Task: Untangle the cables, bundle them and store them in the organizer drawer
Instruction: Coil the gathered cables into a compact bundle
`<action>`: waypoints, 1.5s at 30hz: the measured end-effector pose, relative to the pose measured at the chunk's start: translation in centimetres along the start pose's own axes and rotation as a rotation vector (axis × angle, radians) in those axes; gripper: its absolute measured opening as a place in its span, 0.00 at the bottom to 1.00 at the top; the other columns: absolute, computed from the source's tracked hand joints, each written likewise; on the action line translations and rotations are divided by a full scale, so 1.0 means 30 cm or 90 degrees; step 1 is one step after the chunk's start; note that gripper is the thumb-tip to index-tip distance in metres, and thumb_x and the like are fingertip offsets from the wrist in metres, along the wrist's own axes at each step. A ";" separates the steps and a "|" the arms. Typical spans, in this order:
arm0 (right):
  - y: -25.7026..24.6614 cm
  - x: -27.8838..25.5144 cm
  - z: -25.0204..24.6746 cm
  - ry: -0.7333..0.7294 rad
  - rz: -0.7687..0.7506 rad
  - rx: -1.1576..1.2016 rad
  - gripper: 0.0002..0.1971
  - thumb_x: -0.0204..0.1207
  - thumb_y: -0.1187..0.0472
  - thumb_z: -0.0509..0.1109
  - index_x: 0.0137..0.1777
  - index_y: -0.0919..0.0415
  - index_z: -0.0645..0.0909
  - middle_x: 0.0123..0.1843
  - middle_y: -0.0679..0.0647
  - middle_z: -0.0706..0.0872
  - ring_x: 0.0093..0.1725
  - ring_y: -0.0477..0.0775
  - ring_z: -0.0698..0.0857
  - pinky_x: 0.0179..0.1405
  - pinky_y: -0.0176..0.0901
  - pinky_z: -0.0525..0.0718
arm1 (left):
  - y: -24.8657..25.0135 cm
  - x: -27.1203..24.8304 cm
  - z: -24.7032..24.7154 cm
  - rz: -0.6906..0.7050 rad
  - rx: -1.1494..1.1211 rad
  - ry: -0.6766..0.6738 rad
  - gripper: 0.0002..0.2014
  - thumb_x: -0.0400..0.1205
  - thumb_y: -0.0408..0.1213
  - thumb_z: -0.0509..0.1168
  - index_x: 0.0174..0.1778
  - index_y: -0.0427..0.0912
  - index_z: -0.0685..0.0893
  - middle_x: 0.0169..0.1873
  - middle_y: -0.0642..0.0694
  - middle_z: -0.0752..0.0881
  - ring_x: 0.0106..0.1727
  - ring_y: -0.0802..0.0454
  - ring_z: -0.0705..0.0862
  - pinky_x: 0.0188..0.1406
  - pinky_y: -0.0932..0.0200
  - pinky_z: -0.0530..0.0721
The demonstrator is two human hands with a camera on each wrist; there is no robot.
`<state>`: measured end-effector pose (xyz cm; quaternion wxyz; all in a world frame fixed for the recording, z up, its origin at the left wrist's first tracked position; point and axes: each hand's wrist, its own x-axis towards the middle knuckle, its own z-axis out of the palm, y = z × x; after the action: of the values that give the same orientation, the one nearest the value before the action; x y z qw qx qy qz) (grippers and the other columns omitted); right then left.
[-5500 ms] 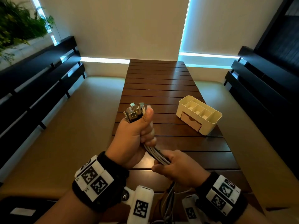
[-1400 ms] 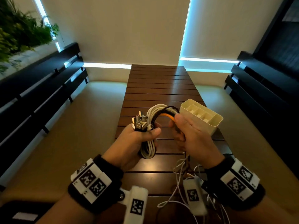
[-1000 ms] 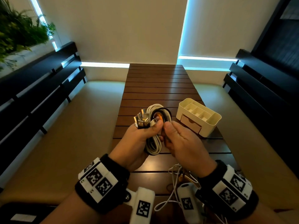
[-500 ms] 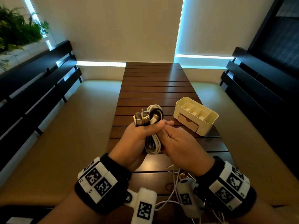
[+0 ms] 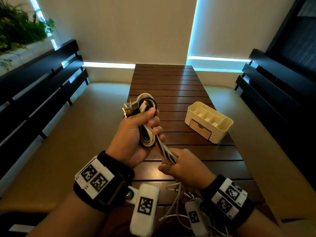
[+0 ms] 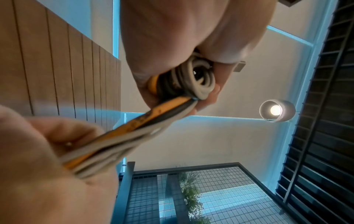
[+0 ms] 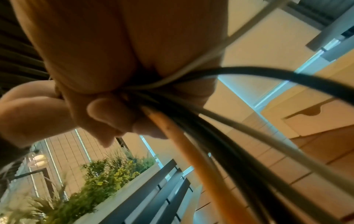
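Left hand (image 5: 135,134) fists coiled cables (image 5: 147,120) (upright); right hand (image 5: 186,166) clenches tails.

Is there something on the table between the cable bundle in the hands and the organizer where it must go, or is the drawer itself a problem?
Nothing visible lies on the table between the cable bundle and the organizer. The drawer is closed, so it must be opened, and both the left hand and right hand grip cables.

Two hands (image 5: 135,134), one organizer (image 5: 209,121), perhaps five cables (image 5: 148,134).
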<state>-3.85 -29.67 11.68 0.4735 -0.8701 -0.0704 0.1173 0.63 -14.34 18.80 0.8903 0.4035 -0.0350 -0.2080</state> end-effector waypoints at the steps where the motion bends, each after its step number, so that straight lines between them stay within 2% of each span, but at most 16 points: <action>1: 0.017 0.007 -0.007 0.004 -0.005 -0.037 0.10 0.76 0.54 0.76 0.38 0.45 0.77 0.32 0.47 0.83 0.26 0.40 0.80 0.29 0.32 0.80 | 0.004 -0.004 -0.001 -0.006 -0.004 0.001 0.05 0.79 0.39 0.63 0.43 0.41 0.80 0.24 0.53 0.69 0.21 0.59 0.70 0.26 0.62 0.76; 5: 0.123 0.025 -0.067 0.045 0.058 -0.145 0.08 0.77 0.51 0.75 0.41 0.43 0.78 0.36 0.47 0.85 0.31 0.40 0.83 0.30 0.33 0.81 | 0.039 0.001 -0.014 0.018 -0.005 -0.009 0.05 0.78 0.39 0.63 0.41 0.41 0.79 0.23 0.54 0.67 0.19 0.60 0.67 0.22 0.64 0.72; 8: 0.174 0.044 -0.111 0.015 0.131 -0.227 0.09 0.74 0.48 0.77 0.46 0.44 0.80 0.43 0.47 0.86 0.41 0.44 0.85 0.44 0.43 0.87 | 0.008 0.006 -0.023 0.037 0.039 0.015 0.05 0.77 0.38 0.65 0.42 0.41 0.77 0.23 0.52 0.67 0.20 0.58 0.68 0.22 0.62 0.73; 10: 0.155 0.050 -0.128 -0.076 0.187 -0.200 0.20 0.68 0.49 0.82 0.56 0.41 0.78 0.54 0.44 0.86 0.51 0.44 0.84 0.56 0.49 0.87 | -0.022 0.011 -0.033 0.054 0.068 0.041 0.06 0.76 0.37 0.66 0.44 0.41 0.77 0.24 0.50 0.67 0.21 0.57 0.68 0.23 0.61 0.74; 12: 0.108 0.033 -0.151 -0.134 0.187 -0.161 0.38 0.62 0.48 0.85 0.71 0.35 0.70 0.65 0.38 0.80 0.64 0.44 0.80 0.66 0.51 0.82 | -0.039 0.016 -0.047 0.059 0.076 0.051 0.04 0.79 0.35 0.66 0.45 0.41 0.77 0.26 0.50 0.68 0.22 0.56 0.69 0.24 0.60 0.75; 15: 0.004 -0.009 -0.149 -0.099 0.054 -0.086 0.52 0.59 0.46 0.86 0.80 0.32 0.59 0.68 0.30 0.73 0.71 0.35 0.72 0.69 0.41 0.75 | -0.043 0.017 -0.052 0.064 0.070 0.045 0.04 0.81 0.34 0.65 0.49 0.39 0.76 0.27 0.49 0.68 0.24 0.56 0.71 0.26 0.60 0.77; 17: -0.057 -0.023 -0.103 -0.051 -0.045 -0.002 0.48 0.61 0.48 0.86 0.79 0.33 0.62 0.67 0.30 0.76 0.68 0.30 0.75 0.68 0.36 0.76 | -0.050 0.018 -0.039 0.061 0.056 0.027 0.11 0.79 0.35 0.66 0.55 0.40 0.75 0.28 0.48 0.68 0.24 0.56 0.72 0.27 0.59 0.78; 19: -0.070 -0.016 -0.041 -0.014 -0.092 0.107 0.35 0.68 0.56 0.83 0.71 0.37 0.71 0.60 0.40 0.85 0.60 0.40 0.85 0.63 0.47 0.86 | -0.054 0.016 -0.021 0.055 0.046 -0.001 0.14 0.78 0.35 0.68 0.58 0.40 0.75 0.27 0.48 0.70 0.25 0.55 0.73 0.29 0.58 0.79; 21: -0.067 -0.011 -0.003 0.013 -0.108 0.168 0.20 0.75 0.63 0.77 0.61 0.45 0.77 0.49 0.52 0.88 0.45 0.53 0.90 0.50 0.58 0.90 | -0.051 0.011 -0.014 0.058 0.051 -0.027 0.14 0.79 0.35 0.70 0.57 0.39 0.75 0.27 0.48 0.71 0.26 0.55 0.75 0.30 0.58 0.80; 24: -0.067 -0.011 -0.028 -0.007 -0.116 0.056 0.07 0.80 0.61 0.71 0.49 0.47 0.79 0.35 0.52 0.87 0.31 0.50 0.87 0.36 0.48 0.89 | -0.022 -0.007 -0.021 0.054 0.035 -0.048 0.11 0.78 0.36 0.69 0.53 0.38 0.77 0.26 0.49 0.72 0.25 0.56 0.75 0.30 0.58 0.81; 28: -0.008 -0.003 -0.080 -0.044 -0.039 -0.065 0.06 0.81 0.54 0.70 0.46 0.40 0.78 0.34 0.48 0.85 0.29 0.41 0.84 0.34 0.37 0.86 | 0.059 -0.020 -0.049 0.089 -0.018 -0.050 0.04 0.81 0.36 0.63 0.47 0.40 0.80 0.26 0.52 0.73 0.24 0.59 0.73 0.29 0.61 0.79; 31: 0.018 -0.025 -0.131 -0.051 0.024 0.034 0.05 0.75 0.52 0.76 0.42 0.41 0.83 0.33 0.47 0.83 0.29 0.43 0.80 0.32 0.37 0.81 | 0.104 -0.024 -0.090 0.110 0.026 -0.007 0.05 0.80 0.35 0.63 0.48 0.39 0.80 0.28 0.51 0.74 0.24 0.59 0.72 0.27 0.62 0.78; 34: -0.008 -0.053 -0.183 -0.046 -0.033 0.122 0.06 0.68 0.47 0.78 0.41 0.44 0.86 0.34 0.46 0.84 0.33 0.48 0.81 0.34 0.36 0.82 | 0.097 -0.026 -0.140 0.083 0.056 0.037 0.06 0.77 0.34 0.64 0.48 0.38 0.80 0.29 0.49 0.76 0.24 0.58 0.73 0.25 0.63 0.77; 40: -0.061 -0.044 -0.217 0.030 -0.100 0.176 0.15 0.72 0.49 0.69 0.45 0.62 0.85 0.28 0.52 0.78 0.26 0.48 0.76 0.27 0.35 0.78 | 0.023 -0.026 -0.162 0.014 0.157 0.031 0.09 0.75 0.30 0.70 0.49 0.36 0.80 0.34 0.41 0.80 0.23 0.54 0.73 0.22 0.60 0.78; 42: -0.083 -0.034 -0.217 0.067 -0.105 0.123 0.17 0.70 0.46 0.69 0.46 0.61 0.86 0.27 0.51 0.78 0.26 0.46 0.77 0.26 0.34 0.78 | -0.003 -0.035 -0.159 -0.014 0.179 0.023 0.10 0.74 0.31 0.72 0.50 0.37 0.82 0.39 0.36 0.85 0.22 0.53 0.75 0.22 0.60 0.79; 45: -0.107 -0.016 -0.210 0.109 -0.129 0.006 0.20 0.68 0.36 0.66 0.45 0.52 0.86 0.33 0.51 0.84 0.32 0.50 0.82 0.34 0.43 0.82 | -0.029 -0.052 -0.151 -0.073 0.179 -0.001 0.14 0.72 0.32 0.72 0.54 0.38 0.82 0.47 0.32 0.89 0.23 0.54 0.75 0.23 0.61 0.81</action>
<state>-2.64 -33.13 17.77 0.4912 -0.8632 -0.1164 -0.0058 -0.06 -11.05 15.29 0.8116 0.5254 -0.0413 -0.2520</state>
